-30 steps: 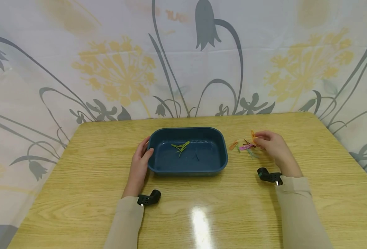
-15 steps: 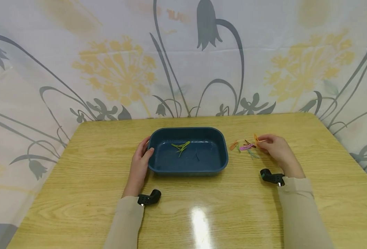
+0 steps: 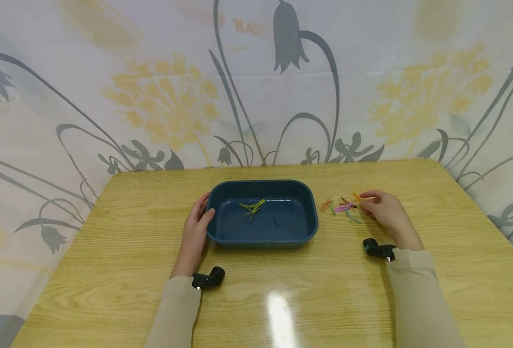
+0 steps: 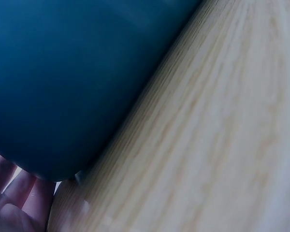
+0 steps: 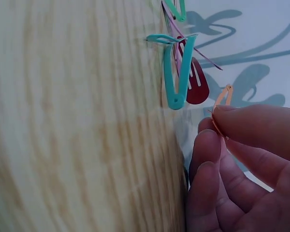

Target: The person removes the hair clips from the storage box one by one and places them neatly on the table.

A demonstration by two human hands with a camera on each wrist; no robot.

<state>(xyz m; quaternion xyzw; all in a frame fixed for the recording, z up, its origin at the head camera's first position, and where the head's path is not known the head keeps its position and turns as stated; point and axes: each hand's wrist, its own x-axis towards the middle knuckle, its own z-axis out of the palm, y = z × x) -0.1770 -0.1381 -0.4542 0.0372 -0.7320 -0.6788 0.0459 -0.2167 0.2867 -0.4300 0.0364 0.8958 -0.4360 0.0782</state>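
Between thumb and forefinger, my right hand (image 3: pixel 384 210) pinches an orange snap hair clip (image 5: pixel 225 94), its end pointing up and away from the fingers. Close to those fingertips lies a small pile of clips: a turquoise hair clip (image 5: pixel 176 79), a dark red hair clip (image 5: pixel 199 87), a pink hair clip (image 3: pixel 342 207) and another orange hair clip (image 3: pixel 326 205). My left hand (image 3: pixel 196 226) grips the left side of a dark blue plastic tub (image 3: pixel 262 240), thumb over the rim and fingers along the outer wall. Inside the tub lie yellow-green hair clips (image 3: pixel 253 207) and a dark blue clip (image 3: pixel 275 219).
The wooden table (image 3: pixel 108 270) runs back to a wall covering (image 3: pixel 247 96) printed with flowers. Each wrist wears a black camera, the left wrist camera (image 3: pixel 209 278) in front of the tub and the right wrist camera (image 3: pixel 379 249) below the pile.
My right hand has drawn slightly right, away from the pile, and the orange hair clip has tipped from upright to leaning left. The left hand and tub have stayed put.
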